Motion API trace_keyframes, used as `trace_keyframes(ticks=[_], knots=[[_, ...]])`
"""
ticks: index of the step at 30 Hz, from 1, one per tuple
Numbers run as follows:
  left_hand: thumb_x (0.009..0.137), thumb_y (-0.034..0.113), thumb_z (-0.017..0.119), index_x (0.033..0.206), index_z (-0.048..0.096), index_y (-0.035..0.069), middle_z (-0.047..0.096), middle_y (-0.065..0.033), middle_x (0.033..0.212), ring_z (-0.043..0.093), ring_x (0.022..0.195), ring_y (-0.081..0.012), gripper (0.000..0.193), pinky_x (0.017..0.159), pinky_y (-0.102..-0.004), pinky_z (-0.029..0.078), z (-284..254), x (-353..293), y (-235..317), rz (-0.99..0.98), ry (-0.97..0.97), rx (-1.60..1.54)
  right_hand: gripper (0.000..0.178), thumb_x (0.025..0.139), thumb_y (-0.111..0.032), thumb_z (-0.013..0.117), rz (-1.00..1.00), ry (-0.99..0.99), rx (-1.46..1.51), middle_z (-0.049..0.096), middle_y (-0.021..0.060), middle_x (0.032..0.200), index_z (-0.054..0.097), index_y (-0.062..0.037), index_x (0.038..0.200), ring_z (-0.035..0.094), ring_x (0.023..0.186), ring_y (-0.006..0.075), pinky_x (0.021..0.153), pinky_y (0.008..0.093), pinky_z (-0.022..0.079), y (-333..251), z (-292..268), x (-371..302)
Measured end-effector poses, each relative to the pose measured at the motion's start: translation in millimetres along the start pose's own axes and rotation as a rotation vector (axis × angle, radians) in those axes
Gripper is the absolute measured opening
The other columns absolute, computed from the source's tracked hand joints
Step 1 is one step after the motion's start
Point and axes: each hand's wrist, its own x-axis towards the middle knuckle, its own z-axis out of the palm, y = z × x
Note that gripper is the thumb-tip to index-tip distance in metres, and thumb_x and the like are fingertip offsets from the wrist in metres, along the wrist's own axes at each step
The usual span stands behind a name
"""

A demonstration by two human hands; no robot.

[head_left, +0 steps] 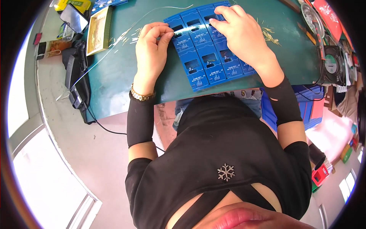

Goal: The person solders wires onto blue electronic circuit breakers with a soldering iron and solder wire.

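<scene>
A blue circuit board panel [196,42] with rows of rectangular cutouts lies on the green tabletop in front of me. At its left edge my left hand [152,47] is closed, thumb and index finger pinched together over the rim; what they hold is too small to make out. My right hand [244,36] reaches over the panel's upper right, fingers bent and closed near a cutout, with their grip partly hidden. A pale, shiny streak crosses the panel between the two hands; whether it is a wire or glare I cannot tell. Small parts sit in several lower cutouts.
Thin wire clippings [270,35] are scattered right of the panel. A long white wire [100,60] trails across the left side of the green table [114,82]. An open shallow box [98,32] and a phone [74,18] stand upper left; a black fan [334,65] is at right.
</scene>
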Motion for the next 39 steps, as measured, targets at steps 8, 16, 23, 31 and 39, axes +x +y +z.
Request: trace_keyframes(ticks=[8,16,23,31,39], knots=[[0.085,0.004,0.070,0.087,0.069,0.003,0.067,-0.0075,0.104,0.064,0.083,-0.0201,0.002,0.073,-0.0303,0.053,1.8,5.3,3.2,0.001,-0.018,0.036,0.039,0.083,0.000,0.060,-0.008,-0.020,-0.068,0.060,0.0107,0.128,0.067,-0.0080,0.120,0.053,0.123,0.0286,0.096,0.0392,0.046,6.4,-3.8,-13.2],[0.079,0.006,0.074,0.087,0.071,0.009,0.069,-0.0037,0.093,0.065,0.086,-0.0242,0.010,0.078,-0.0335,0.050,2.2,2.6,12.3,0.293,0.008,0.344,0.017,0.082,-0.003,0.067,0.255,0.057,0.231,0.064,0.0143,0.104,0.069,0.0014,0.099,0.063,0.094,0.0319,0.082,0.0361,0.051,81.4,-59.4,-27.3],[0.080,0.016,0.075,0.099,0.075,0.012,0.069,-0.0008,0.113,0.060,0.107,-0.0247,0.019,0.091,-0.0396,0.042,-3.7,-2.0,7.5,0.345,-0.015,0.511,0.022,0.080,-0.003,0.072,0.171,-0.224,0.562,0.066,0.0100,0.096,0.071,-0.0004,0.102,0.065,0.089,0.0240,0.079,0.0313,0.050,127.7,-54.8,-27.5],[0.087,0.030,0.071,0.116,0.070,0.012,0.063,-0.0020,0.128,0.051,0.126,-0.0267,0.034,0.107,-0.0478,0.028,-4.7,-20.1,16.9,0.303,-0.117,0.662,0.023,0.077,-0.006,0.077,0.063,-0.287,0.625,0.060,0.0065,0.089,0.076,-0.0064,0.099,0.060,0.083,0.0204,0.076,0.0294,0.047,152.2,-35.3,-20.9],[0.088,0.008,0.067,0.118,0.065,0.012,0.068,-0.0050,0.116,0.061,0.111,-0.0258,0.030,0.102,-0.0411,0.038,-2.9,-15.9,11.1,0.179,-0.044,0.361,0.022,0.073,-0.004,0.079,0.056,-0.384,0.712,0.059,0.0052,0.087,0.077,-0.0050,0.095,0.059,0.080,0.0172,0.072,0.0282,0.046,155.8,-44.8,-15.0]])
